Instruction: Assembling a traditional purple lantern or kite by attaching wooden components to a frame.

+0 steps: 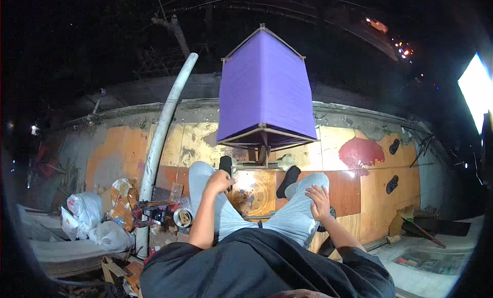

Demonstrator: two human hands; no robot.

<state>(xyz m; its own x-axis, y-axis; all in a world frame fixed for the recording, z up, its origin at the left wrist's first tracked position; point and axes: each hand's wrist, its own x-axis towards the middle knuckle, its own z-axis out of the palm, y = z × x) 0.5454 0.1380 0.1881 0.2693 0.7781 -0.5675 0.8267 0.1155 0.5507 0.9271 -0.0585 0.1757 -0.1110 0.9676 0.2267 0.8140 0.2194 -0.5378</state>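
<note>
1. Purple thread wound on a wooden frame (264, 87), a box-shaped reel that stands raised on a small stand just beyond the person's feet.
2. Frame sits above and ahead of both hands; neither hand touches it.
3. Left hand (220, 181): raised over the left knee, fingers curled closed; whether they pinch anything, such as a thread, cannot be told.
4. Right hand (319, 201): rests flat on the right thigh, fingers spread loosely open, holding nothing.
5. Feet in black socks (288, 180) point toward the base of the frame; legs in pale trousers.
6. Floor (349, 187): orange and cream tiles, with a red patch to the right.
7. Left of the legs: a pale pipe (163, 123) leaning upward, white bags (90, 216), a tape roll (183, 217).
</note>
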